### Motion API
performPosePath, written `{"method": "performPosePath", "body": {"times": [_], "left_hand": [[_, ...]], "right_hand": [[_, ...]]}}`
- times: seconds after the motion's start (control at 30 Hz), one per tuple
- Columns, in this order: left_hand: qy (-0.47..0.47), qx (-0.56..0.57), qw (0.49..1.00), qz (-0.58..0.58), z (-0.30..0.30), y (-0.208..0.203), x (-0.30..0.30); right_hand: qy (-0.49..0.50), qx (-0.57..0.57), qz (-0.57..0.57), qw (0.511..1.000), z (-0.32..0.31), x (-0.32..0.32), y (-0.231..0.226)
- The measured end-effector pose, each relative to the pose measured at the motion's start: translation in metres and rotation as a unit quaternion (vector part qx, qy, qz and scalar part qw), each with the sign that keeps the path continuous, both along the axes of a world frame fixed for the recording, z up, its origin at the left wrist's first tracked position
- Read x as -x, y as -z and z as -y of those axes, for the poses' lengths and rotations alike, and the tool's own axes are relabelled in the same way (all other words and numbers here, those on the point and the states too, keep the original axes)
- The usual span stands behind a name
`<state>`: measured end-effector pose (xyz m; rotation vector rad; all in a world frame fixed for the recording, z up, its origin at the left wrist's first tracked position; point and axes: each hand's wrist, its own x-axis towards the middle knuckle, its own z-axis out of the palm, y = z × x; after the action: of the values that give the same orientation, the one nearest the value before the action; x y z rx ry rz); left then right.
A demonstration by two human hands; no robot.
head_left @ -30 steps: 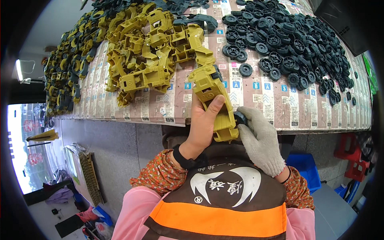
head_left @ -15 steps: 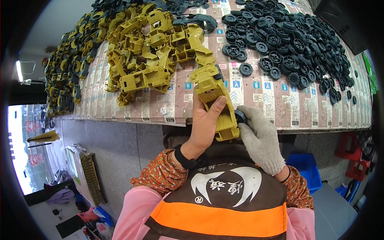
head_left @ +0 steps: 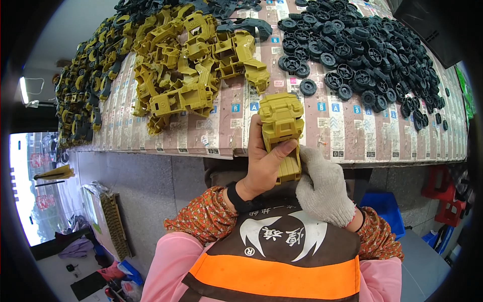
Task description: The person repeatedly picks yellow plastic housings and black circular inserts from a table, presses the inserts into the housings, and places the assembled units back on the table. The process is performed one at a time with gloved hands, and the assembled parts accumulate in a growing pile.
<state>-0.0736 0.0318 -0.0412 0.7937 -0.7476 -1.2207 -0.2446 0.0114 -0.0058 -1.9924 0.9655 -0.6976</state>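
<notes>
Fingers of the bare left hand [head_left: 261,166] wrapped the olive toy truck body [head_left: 282,133], thumb across its top; the gloved right hand [head_left: 322,189] gripped its near end. Beyond, on the table [head_left: 347,143], lay olive parts [head_left: 191,70] and black wheels [head_left: 362,50]. The blocky, ribbed body ran lengthwise away from the person, over the table's near edge.

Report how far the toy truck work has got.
Done: a heap of assembled trucks lies far left. In hand: the left hand grips a yellow truck body while the gloved right hand works at its side. Left: loose yellow bodies and black wheels.
</notes>
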Motion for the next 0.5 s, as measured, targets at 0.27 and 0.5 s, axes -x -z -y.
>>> {"method": "performPosePath", "body": {"times": [0.27, 0.5], "left_hand": [[-0.031, -0.050, 0.997, 0.056, -0.001, 0.004, -0.007], [0.043, -0.135, 0.981, 0.132, 0.012, -0.016, -0.043]], "right_hand": [[-0.070, 0.037, -0.097, 0.992, 0.028, -0.004, -0.018], [0.086, 0.214, -0.224, 0.947, 0.126, -0.027, -0.012]]}}
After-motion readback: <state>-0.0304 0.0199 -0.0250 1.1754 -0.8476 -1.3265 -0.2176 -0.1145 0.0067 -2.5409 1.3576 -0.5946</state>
